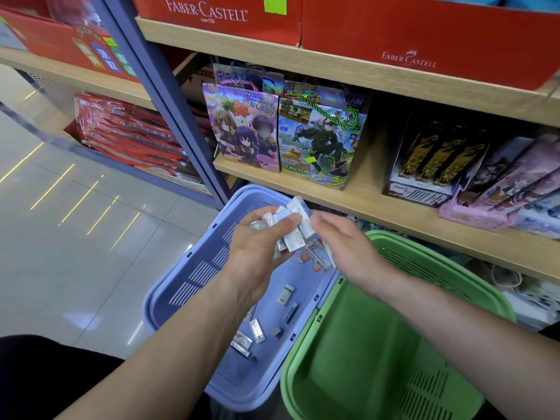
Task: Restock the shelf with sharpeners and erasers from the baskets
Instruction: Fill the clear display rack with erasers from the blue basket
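My left hand [257, 247] grips a bunch of small wrapped erasers [291, 219] above the blue basket [181, 286]. Close beside it on the right, my right hand [342, 247] curls round more wrapped erasers [321, 256] underneath it. The two hands nearly touch over the basket's far end. Several loose erasers [257, 328] lie on the blue basket's floor. Right of it stands a green basket [439, 268], and I see nothing inside it. The wooden shelf [378, 204] runs just beyond the baskets.
The shelf holds two illustrated gift bags [315, 140], a dark box of gold items [430, 165] and pink boxes [500, 201]. Red Faber-Castell cartons [409, 34] sit on the board above. A grey upright post [169, 101] stands left, with tiled floor [75, 222] beyond.
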